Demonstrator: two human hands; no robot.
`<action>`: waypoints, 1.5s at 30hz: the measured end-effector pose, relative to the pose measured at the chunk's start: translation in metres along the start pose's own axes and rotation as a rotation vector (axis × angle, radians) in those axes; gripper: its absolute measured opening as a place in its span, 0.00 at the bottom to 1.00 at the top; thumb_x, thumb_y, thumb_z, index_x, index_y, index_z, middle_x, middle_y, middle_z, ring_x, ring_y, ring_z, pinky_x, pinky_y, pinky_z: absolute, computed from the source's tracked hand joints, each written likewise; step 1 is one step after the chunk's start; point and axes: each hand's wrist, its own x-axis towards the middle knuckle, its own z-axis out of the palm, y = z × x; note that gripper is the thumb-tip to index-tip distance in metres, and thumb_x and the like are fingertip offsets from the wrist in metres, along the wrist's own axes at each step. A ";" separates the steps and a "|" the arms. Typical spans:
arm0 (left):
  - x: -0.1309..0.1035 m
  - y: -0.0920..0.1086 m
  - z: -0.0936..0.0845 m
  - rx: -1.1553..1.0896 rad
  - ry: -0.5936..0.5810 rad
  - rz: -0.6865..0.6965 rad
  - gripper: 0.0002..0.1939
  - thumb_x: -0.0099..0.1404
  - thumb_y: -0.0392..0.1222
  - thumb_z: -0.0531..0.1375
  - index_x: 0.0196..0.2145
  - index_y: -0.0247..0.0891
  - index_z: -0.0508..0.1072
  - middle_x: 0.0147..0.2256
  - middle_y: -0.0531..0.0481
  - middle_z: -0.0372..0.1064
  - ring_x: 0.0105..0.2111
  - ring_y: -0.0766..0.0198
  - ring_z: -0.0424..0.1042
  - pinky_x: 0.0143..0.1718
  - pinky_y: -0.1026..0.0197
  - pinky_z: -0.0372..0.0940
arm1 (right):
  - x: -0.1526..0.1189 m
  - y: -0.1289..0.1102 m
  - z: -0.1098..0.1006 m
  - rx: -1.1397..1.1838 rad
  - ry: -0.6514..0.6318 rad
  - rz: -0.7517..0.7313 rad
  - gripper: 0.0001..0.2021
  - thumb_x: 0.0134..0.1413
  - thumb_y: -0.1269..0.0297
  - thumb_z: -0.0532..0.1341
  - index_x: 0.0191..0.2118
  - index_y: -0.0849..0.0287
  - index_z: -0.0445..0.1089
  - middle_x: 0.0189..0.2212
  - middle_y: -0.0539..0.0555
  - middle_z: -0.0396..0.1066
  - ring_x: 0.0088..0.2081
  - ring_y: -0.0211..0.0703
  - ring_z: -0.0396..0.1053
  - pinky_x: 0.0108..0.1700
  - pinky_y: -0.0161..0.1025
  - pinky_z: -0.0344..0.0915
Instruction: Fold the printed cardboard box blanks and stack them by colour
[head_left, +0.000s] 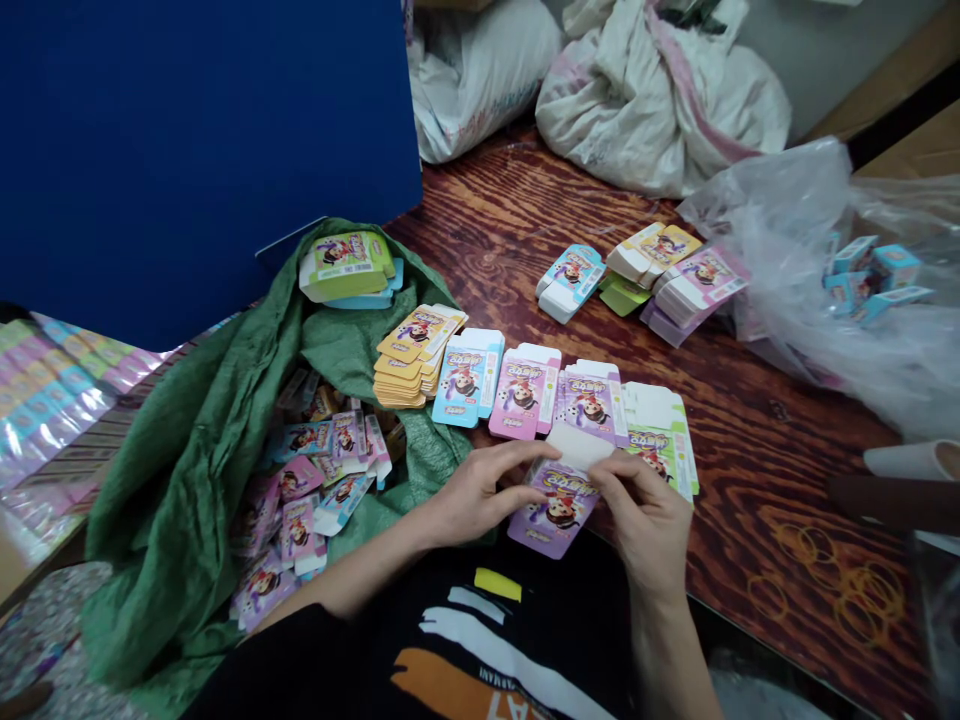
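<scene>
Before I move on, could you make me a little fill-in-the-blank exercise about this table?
Both the left hand and the right hand touch a ____ carton.
In the near row, between the yellow stack and the pink stack, the cartons are ____.
The cloth sack around the jumbled cartons is ____.
The rubber bands lie nearer the ____ hand.
Missing words: purple; blue; green; right.

The sack (187,480) is green, the board (202,150) plain blue, the table (487,220) reddish-brown with dark wavy grain.
</scene>
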 end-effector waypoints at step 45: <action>0.000 -0.001 -0.004 0.008 -0.163 -0.068 0.24 0.68 0.40 0.64 0.60 0.45 0.72 0.50 0.46 0.75 0.42 0.61 0.73 0.45 0.58 0.69 | 0.000 0.002 -0.014 0.231 -0.208 0.516 0.17 0.35 0.51 0.79 0.23 0.57 0.76 0.27 0.53 0.78 0.26 0.38 0.70 0.28 0.34 0.66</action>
